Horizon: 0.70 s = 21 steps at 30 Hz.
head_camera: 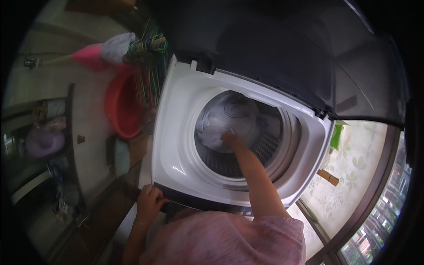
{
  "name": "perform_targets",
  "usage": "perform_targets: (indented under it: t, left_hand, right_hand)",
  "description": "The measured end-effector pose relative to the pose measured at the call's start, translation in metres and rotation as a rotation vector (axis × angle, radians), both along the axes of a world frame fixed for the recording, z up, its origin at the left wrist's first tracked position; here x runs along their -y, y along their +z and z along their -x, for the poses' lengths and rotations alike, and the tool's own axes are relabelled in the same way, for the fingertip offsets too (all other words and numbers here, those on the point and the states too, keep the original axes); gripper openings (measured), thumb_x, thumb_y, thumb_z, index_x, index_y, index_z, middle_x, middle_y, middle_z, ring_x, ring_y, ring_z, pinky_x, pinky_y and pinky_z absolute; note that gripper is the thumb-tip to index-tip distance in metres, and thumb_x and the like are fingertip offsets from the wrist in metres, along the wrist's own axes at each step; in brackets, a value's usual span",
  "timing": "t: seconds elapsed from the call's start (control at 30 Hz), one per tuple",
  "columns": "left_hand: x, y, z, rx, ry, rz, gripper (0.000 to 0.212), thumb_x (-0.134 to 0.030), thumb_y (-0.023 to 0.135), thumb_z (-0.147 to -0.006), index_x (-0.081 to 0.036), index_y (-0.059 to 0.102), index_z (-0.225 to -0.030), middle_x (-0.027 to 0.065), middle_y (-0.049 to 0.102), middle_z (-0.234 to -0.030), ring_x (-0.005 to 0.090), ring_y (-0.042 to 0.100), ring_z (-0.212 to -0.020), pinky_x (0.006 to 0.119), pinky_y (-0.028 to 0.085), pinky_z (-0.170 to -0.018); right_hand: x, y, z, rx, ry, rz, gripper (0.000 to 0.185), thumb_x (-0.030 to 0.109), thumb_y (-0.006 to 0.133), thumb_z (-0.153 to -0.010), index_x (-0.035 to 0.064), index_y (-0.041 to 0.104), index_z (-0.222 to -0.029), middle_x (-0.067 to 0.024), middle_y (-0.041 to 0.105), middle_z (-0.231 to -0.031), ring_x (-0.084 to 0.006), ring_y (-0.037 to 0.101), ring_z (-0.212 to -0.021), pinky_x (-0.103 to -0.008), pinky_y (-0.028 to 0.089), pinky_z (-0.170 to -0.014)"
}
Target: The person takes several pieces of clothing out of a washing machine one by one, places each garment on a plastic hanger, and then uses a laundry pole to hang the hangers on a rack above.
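Note:
A white top-loading washing machine (175, 132) stands before me, its dark lid (271, 49) raised. Inside the perforated metal drum (228, 165) lies pale, whitish laundry (212, 129). My right hand (229, 139) reaches down into the drum at the laundry; its fingers are partly hidden, and whether they grip the cloth is unclear. At the front left corner of the machine, my left hand (149, 198) rests with bent fingers on the dark front edge (198, 200).
Left of the machine are a red plastic basin (122, 106) and a bunch of clothes hangers (149, 73). Pink cloth (89, 56) hangs behind them. A brown bundle (328, 177) lies on the leaf-patterned surface (351, 165) at right, beside a window.

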State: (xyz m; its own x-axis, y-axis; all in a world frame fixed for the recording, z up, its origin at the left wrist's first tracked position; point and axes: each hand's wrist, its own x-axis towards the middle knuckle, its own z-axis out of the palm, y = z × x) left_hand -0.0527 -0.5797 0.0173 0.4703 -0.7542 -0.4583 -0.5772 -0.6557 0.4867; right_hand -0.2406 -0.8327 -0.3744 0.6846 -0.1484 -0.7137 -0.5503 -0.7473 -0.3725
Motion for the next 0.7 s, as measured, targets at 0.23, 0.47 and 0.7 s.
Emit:
perform_targets:
  t: [0.23, 0.47, 0.7]
  left_hand:
    - [-0.001, -0.002, 0.002, 0.012, 0.007, -0.058, 0.029, -0.016, 0.076, -0.061, -0.007, 0.050, -0.070, 0.0080, 0.048, -0.073, 0.0281, 0.049, -0.072, 0.039, 0.041, -0.061]
    - [-0.001, 0.000, 0.003, 0.070, -0.011, -0.071, 0.030, -0.022, 0.076, -0.061, -0.008, 0.050, -0.068, 0.0072, 0.047, -0.072, 0.0276, 0.049, -0.071, 0.038, 0.041, -0.059]
    - [-0.004, -0.004, 0.001, 0.012, -0.005, -0.018, 0.034, -0.017, 0.078, -0.059, -0.005, 0.048, -0.070, 0.0086, 0.045, -0.072, 0.0263, 0.048, -0.068, 0.036, 0.039, -0.059]
  right_hand:
    - [-0.065, 0.001, -0.046, 0.395, -0.322, -0.019, 0.027, 0.011, 0.053, -0.073, 0.0086, 0.061, -0.099, -0.0160, 0.050, -0.121, -0.0320, 0.052, -0.105, -0.0452, 0.043, -0.089]
    - [0.008, -0.028, -0.063, 0.310, -0.565, 0.522, 0.029, 0.010, 0.050, -0.079, 0.0010, 0.059, -0.105, -0.0160, 0.041, -0.132, -0.0368, 0.045, -0.116, -0.0461, 0.041, -0.092]
    - [0.037, -0.057, -0.005, 0.262, -0.228, 0.433, 0.020, 0.024, 0.055, -0.078, 0.0077, 0.065, -0.082, -0.0139, 0.060, -0.106, -0.0291, 0.057, -0.098, -0.0424, 0.045, -0.083]
